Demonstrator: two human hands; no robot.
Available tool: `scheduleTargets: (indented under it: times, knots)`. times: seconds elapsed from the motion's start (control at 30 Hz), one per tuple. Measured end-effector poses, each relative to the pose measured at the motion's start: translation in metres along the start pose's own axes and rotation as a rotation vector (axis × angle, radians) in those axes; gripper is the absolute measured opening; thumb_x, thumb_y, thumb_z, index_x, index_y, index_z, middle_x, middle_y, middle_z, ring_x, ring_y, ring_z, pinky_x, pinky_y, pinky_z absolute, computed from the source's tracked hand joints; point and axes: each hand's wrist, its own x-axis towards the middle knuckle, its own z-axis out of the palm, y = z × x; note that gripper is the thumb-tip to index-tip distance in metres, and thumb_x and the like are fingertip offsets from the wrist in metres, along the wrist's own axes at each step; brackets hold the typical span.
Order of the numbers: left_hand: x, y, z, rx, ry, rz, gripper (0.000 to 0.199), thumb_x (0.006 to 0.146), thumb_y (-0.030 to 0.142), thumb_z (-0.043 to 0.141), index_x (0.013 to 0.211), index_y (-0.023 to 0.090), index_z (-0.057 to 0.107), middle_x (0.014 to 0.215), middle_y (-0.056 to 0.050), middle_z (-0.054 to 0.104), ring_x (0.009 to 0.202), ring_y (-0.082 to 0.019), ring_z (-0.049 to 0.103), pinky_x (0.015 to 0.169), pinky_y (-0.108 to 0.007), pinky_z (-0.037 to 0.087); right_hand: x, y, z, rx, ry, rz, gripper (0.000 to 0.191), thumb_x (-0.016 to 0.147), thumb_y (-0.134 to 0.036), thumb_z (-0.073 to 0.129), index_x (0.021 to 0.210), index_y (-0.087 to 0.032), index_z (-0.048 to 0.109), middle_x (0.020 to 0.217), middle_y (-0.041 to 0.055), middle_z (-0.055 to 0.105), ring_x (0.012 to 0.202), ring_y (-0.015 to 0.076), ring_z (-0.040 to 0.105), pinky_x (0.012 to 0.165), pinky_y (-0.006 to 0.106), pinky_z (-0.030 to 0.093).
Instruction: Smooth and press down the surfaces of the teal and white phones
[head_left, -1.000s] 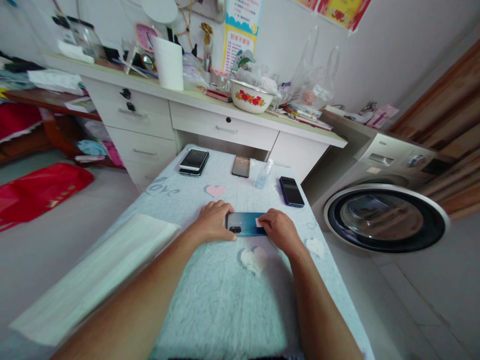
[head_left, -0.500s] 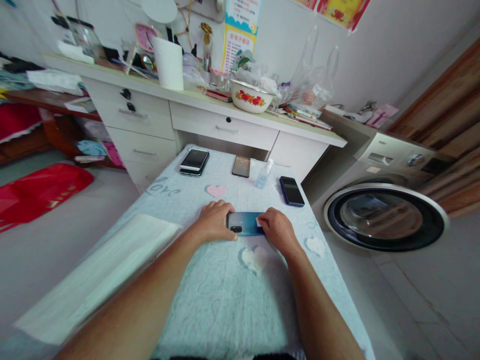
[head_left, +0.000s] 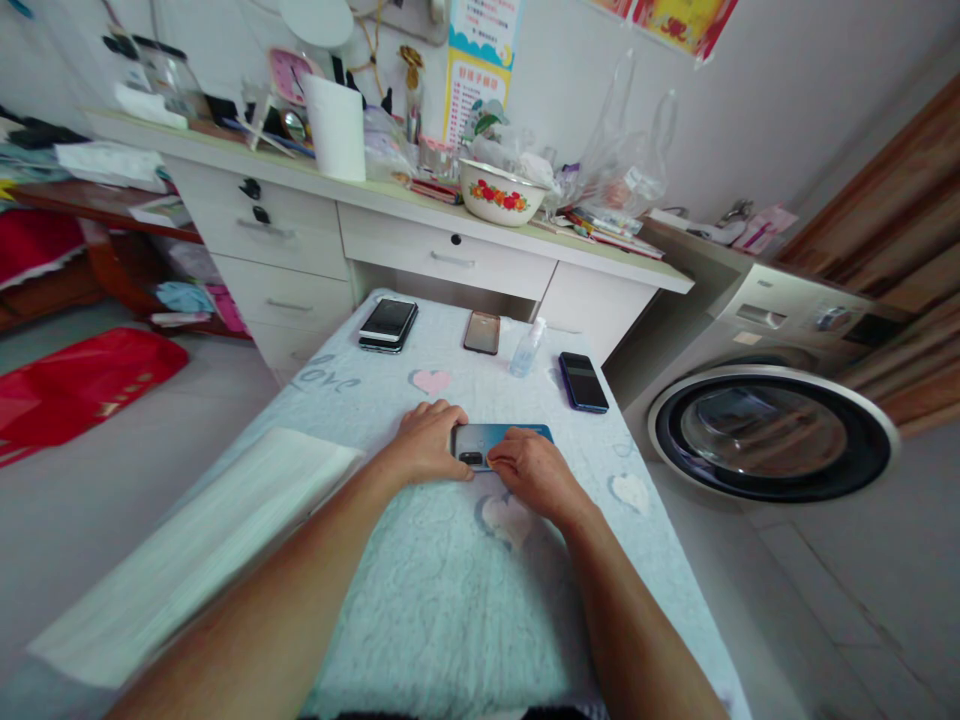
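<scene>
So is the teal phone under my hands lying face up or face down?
Face down. The teal phone lies flat on the table, its dark camera module facing up by the left hand.

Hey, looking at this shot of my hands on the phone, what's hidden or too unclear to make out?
Head view only:
- Teal phone: its middle is covered by the right hand, its left end by the left hand.
- Anything under the right hand's fingers: hidden.
- Poster text: too small to read.
- White sheet: blurred.
</scene>
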Motion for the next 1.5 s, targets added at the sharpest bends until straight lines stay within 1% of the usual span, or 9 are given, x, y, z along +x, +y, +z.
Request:
scheduleTargets:
  times: [0.17,0.33,0.7,0.93,1.07,1.17,1.3,1.4,1.5]
  knots:
    - [0.0,0.0,-0.001,0.007,-0.013,-0.012,0.071,0.048,0.053,0.078,0.11,0.026,0.054,0.114,-0.005,0.056,0.109,-0.029,0.05,0.089,-0.037,0.04,-0.001,-0.004,-0.001,-0.013,-0.012,-0.026,0.02,0.083,-0.012,0.053,0.078,-0.02,0.07,0.08,0.001,0.061,0.082,0.0131,0.055,0.071,0.021,0.036]
    - [-0.001,0.001,-0.001,-0.004,-0.005,0.002,0.07,0.049,0.052,0.077,0.109,0.026,0.054,0.113,-0.005,0.056,0.107,-0.029,0.05,0.089,-0.037,0.04,-0.004,0.004,-0.003,-0.004,-0.011,-0.014,0.022,0.083,-0.011,0.052,0.08,-0.022,0.07,0.081,0.0007,0.062,0.081,0.0125,0.055,0.07,0.021,0.035]
    - [-0.001,0.001,-0.003,0.01,-0.021,0.003,0.07,0.05,0.052,0.076,0.11,0.025,0.053,0.113,-0.005,0.056,0.107,-0.029,0.05,0.09,-0.038,0.04,-0.007,0.029,-0.017,-0.032,-0.021,0.141,0.02,0.081,-0.011,0.052,0.081,-0.021,0.07,0.084,0.0018,0.063,0.08,0.0126,0.056,0.073,0.021,0.036]
    - [-0.002,0.003,-0.004,0.01,-0.022,-0.003,0.07,0.05,0.051,0.076,0.111,0.025,0.053,0.114,-0.005,0.055,0.108,-0.029,0.049,0.09,-0.037,0.04,-0.004,0.032,-0.013,-0.089,0.035,0.238,0.02,0.087,-0.017,0.051,0.085,-0.02,0.071,0.088,0.0043,0.063,0.082,0.0141,0.056,0.072,0.023,0.035]
    - [-0.002,0.003,-0.004,0.01,-0.021,-0.005,0.07,0.05,0.052,0.075,0.111,0.025,0.053,0.114,-0.005,0.056,0.107,-0.029,0.05,0.09,-0.037,0.04,-0.002,0.024,-0.009,-0.079,0.011,0.202,0.021,0.087,-0.017,0.05,0.084,-0.019,0.07,0.089,0.0046,0.063,0.083,0.0136,0.055,0.073,0.022,0.035]
    - [-0.001,0.002,-0.002,0.008,-0.011,-0.006,0.07,0.049,0.051,0.076,0.11,0.025,0.053,0.113,-0.005,0.056,0.107,-0.029,0.05,0.09,-0.037,0.04,-0.001,0.017,-0.004,-0.036,0.023,0.138,0.021,0.088,-0.017,0.049,0.084,-0.019,0.07,0.089,0.0043,0.063,0.085,0.0135,0.055,0.074,0.022,0.035]
    - [0.0,0.0,0.0,0.003,-0.002,-0.006,0.069,0.049,0.051,0.076,0.109,0.026,0.054,0.113,-0.004,0.055,0.107,-0.029,0.049,0.09,-0.037,0.04,0.0,0.01,0.001,-0.007,0.026,0.052,0.023,0.087,-0.014,0.049,0.083,-0.02,0.07,0.084,0.0029,0.063,0.083,0.0136,0.055,0.072,0.022,0.035]
    - [0.001,-0.001,0.002,0.0,0.0,0.001,0.071,0.048,0.052,0.077,0.11,0.025,0.054,0.112,-0.005,0.056,0.106,-0.029,0.049,0.088,-0.037,0.04,0.0,0.003,0.002,-0.007,0.006,0.032,0.022,0.087,-0.014,0.049,0.083,-0.019,0.07,0.082,0.0027,0.062,0.082,0.0137,0.055,0.07,0.022,0.034]
    - [0.001,-0.002,0.002,0.0,0.002,0.005,0.071,0.048,0.052,0.077,0.109,0.025,0.054,0.112,-0.005,0.056,0.106,-0.029,0.05,0.087,-0.036,0.04,0.0,-0.005,0.002,-0.021,-0.005,0.024,0.019,0.086,-0.015,0.051,0.082,-0.019,0.069,0.084,0.0026,0.062,0.081,0.0136,0.054,0.07,0.022,0.034]
